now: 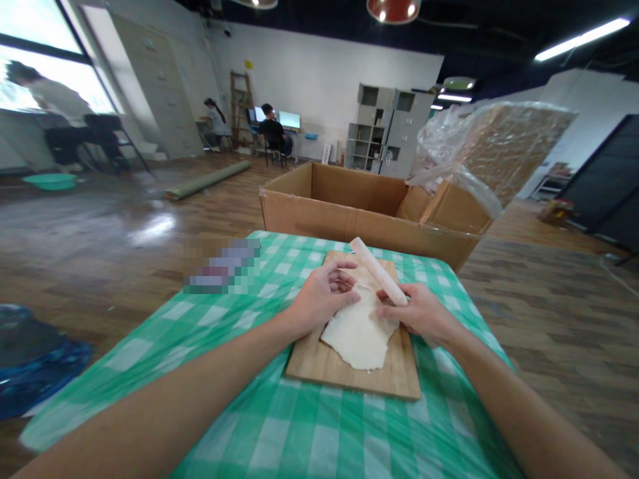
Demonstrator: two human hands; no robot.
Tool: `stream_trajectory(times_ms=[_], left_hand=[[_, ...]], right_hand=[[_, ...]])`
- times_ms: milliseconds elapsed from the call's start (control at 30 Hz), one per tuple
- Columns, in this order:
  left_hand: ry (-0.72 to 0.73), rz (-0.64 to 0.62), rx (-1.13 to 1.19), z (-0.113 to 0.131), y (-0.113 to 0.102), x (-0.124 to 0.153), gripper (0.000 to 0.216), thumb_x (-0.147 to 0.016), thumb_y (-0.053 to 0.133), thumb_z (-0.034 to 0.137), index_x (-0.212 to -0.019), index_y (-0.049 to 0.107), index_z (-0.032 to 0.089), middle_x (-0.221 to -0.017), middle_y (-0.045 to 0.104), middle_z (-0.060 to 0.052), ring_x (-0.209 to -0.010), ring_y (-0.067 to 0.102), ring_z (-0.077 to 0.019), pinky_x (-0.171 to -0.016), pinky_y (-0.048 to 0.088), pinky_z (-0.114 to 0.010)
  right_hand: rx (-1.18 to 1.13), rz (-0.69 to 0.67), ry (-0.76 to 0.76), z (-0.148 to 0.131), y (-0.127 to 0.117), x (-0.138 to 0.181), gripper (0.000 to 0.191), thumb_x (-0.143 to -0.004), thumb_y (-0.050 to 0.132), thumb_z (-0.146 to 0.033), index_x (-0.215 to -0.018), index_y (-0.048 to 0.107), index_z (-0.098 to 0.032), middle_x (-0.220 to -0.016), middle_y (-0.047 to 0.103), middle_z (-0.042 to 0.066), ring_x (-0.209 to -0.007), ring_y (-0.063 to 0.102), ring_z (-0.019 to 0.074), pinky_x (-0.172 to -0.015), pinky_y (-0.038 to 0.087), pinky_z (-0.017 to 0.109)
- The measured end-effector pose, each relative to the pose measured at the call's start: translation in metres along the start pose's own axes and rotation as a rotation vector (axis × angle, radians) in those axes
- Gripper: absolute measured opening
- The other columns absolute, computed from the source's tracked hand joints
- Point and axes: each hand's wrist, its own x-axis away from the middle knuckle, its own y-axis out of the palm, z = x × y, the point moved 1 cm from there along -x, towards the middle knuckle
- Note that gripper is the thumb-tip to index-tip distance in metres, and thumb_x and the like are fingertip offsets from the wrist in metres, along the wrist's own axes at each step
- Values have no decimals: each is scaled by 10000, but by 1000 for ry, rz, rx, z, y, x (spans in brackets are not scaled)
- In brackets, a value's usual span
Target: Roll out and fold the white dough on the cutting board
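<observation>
A thin, irregular sheet of dough [360,336] lies on a wooden cutting board [319,366]. My right hand [424,313] grips the near end of a pale rolling pin [374,266], which slants up and away to the left over the board. Fingertips of that hand also reach the dough's right side. At the dough's upper left is my left hand [322,293], its fingers curved and apart from the thumb. The left thumb tip touches or hovers at the dough's edge; I cannot tell which. Part of the sheet is hidden behind the fingers.
A green-and-white checked cloth [239,392] covers the table. Beyond it stands a large open cardboard box [319,209] with plastic wrap [449,143]. A pixelated item [222,266] lies at the table's left edge. Several people sit farther back; a blue plastic bag [44,372] is at left.
</observation>
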Motion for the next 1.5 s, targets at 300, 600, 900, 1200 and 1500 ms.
stream_trajectory(times_ms=[300, 600, 900, 1200, 1500], left_hand=[[-170, 0, 8, -1, 3, 3, 530, -746, 878, 290, -1181, 596, 185, -1036, 715, -57, -808, 706, -153, -685, 533, -278], [-68, -43, -296, -5, -13, -4, 405, -840, 740, 226, -1217, 598, 178, -828, 735, -11, -749, 672, -168, -669, 499, -287], [86, -64, -321, -15, -21, -6, 508, -794, 697, 131, -1282, 572, 197, -1371, 636, -150, -1042, 726, -231, -843, 592, -369], [160, 382, -263, -12, -41, -25, 304, -831, 617, 129, -1131, 618, 177, -1124, 697, -100, -1018, 697, -220, -889, 586, -401], [471, -30, -1072, 38, -15, 17, 328, -1031, 473, 330, -1270, 629, 166, -1254, 682, -119, -1155, 650, -277, -1006, 521, -445]], right_hand=[[-137, -49, 22, 1, 0, 1, 309, -738, 801, -399, -647, 583, -199, -435, 445, -80, -373, 339, 70, -364, 220, 230], [-235, -130, 85, -2, 4, 9, 366, -788, 757, -469, -616, 562, -211, -384, 478, -50, -323, 357, 76, -349, 216, 223], [296, 205, -111, 0, -6, 3, 484, -933, 590, -604, -658, 604, -205, -550, 591, 7, -483, 496, 137, -470, 296, 282], [672, 303, -555, -4, -2, 8, 386, -1042, 486, -547, -927, 645, -215, -832, 679, 50, -769, 623, 225, -678, 407, 331], [899, 166, -629, -13, 26, 9, 404, -1032, 535, -588, -1136, 729, -250, -1000, 666, 76, -957, 647, 253, -769, 487, 337]])
